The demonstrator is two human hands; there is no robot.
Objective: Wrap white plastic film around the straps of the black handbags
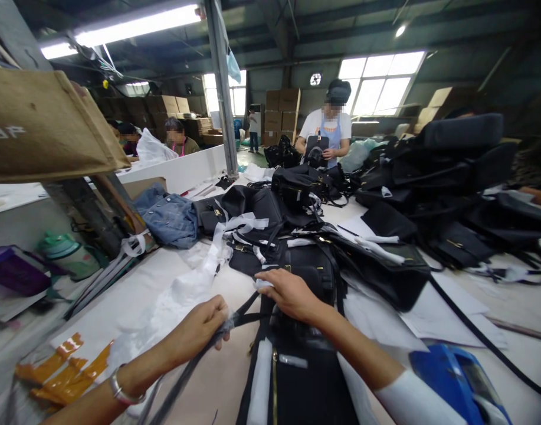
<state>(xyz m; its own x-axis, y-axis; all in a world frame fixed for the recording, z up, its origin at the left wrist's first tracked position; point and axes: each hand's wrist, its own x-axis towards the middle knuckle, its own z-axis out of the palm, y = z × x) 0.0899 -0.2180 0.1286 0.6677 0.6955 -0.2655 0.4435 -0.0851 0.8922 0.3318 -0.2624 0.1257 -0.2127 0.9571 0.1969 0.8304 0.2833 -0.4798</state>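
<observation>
Before me on the table lies a black bag [317, 386] with a gold zipper and white wrapping along its side. My left hand [210, 321], a silver bangle on its wrist, is closed around a black strap [248, 316] that has some clear plastic on it. My right hand [292, 292] reaches over the top of the bag. Its fingers are bent at a small piece of white wrapping [264, 283] near the strap; whether they grip it is hard to make out. Just beyond lies another black bag [305, 260] with gold fittings.
Black bags [385, 265] are heaped at the right and ahead. White wrapping strips [199, 277] and orange tape [69, 369] lie at the left, near a denim garment [168, 215]. A blue object [458, 383] sits at front right. Across the table a person [325, 127] holds a black bag.
</observation>
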